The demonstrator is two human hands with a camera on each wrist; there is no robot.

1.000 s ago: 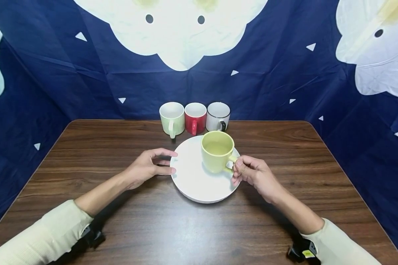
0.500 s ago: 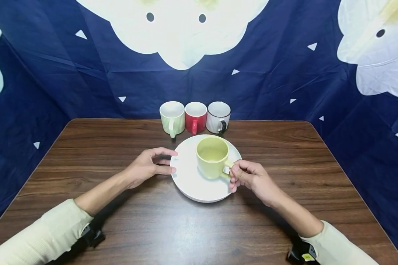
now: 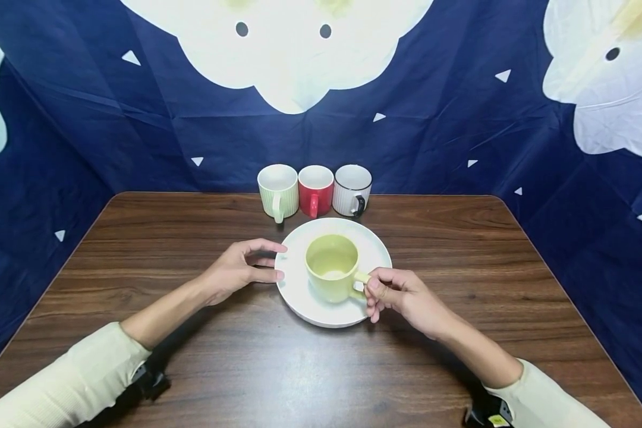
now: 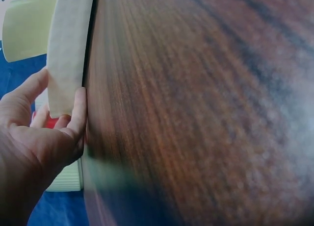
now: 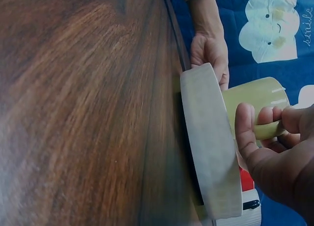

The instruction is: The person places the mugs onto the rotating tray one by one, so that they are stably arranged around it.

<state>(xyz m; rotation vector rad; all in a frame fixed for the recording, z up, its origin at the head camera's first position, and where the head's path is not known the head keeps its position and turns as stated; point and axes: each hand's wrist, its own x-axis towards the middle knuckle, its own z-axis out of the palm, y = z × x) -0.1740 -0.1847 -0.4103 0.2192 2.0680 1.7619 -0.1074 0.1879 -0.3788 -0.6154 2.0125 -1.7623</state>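
Pinching mug (image 3: 329,276), perhaps resting on plate (image 3: 299,238), with right hand (image 3: 401,297).
Touching plate at nine o'clock with spread left hand (image 3: 241,270).

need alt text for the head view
The right hand holds a yellow-green, ceramic-looking mug by its handle, on or just above a round white dish; the left hand touches the dish's edge. Behind, left to right, stand a ribbed pale green mug, a red mug and a ribbed white mug with black handle, on a brown woodgrain table.

A yellow-green mug (image 3: 329,280) is upright, roughly centred over a round white plate (image 3: 298,293).
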